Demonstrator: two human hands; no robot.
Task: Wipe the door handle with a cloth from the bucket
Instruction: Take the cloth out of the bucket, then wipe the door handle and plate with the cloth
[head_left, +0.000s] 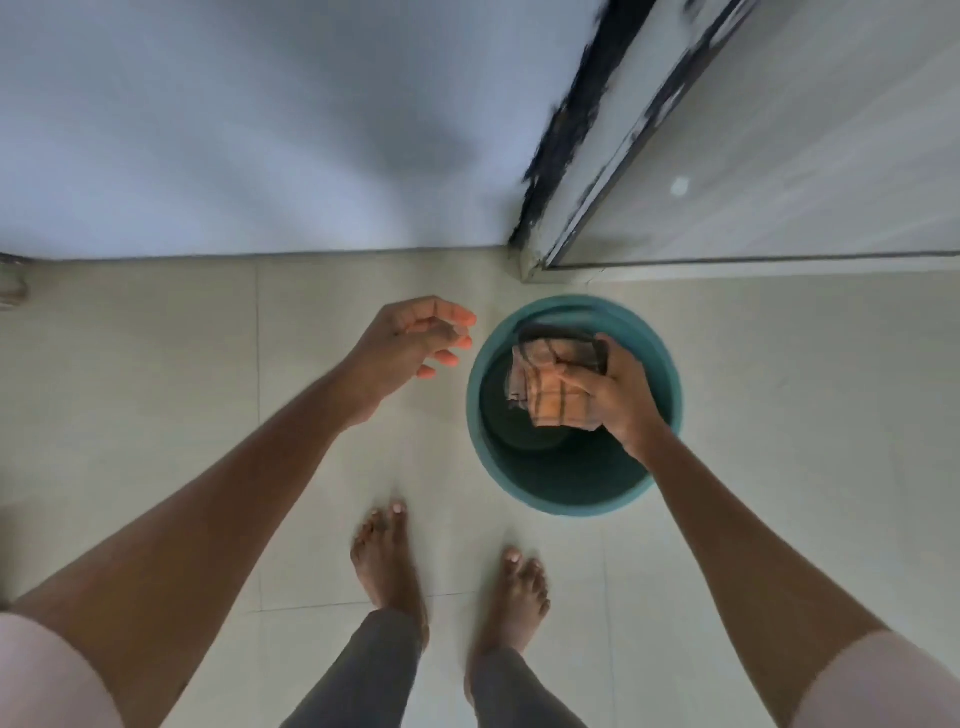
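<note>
A teal bucket (660, 374) stands on the tiled floor in front of my feet, just below the bottom corner of the door frame. My right hand (621, 402) is over the bucket's mouth, shut on an orange checked cloth (553, 397) that hangs inside the rim. My left hand (415, 340) hovers to the left of the bucket with its fingers loosely curled and nothing in them. The door handle is not in view.
A white wall (249, 130) runs along the back. A door frame with dark chipped paint (566, 135) and a pale door panel (779, 145) rise at the upper right. My bare feet (389, 561) stand on the beige tiles just behind the bucket.
</note>
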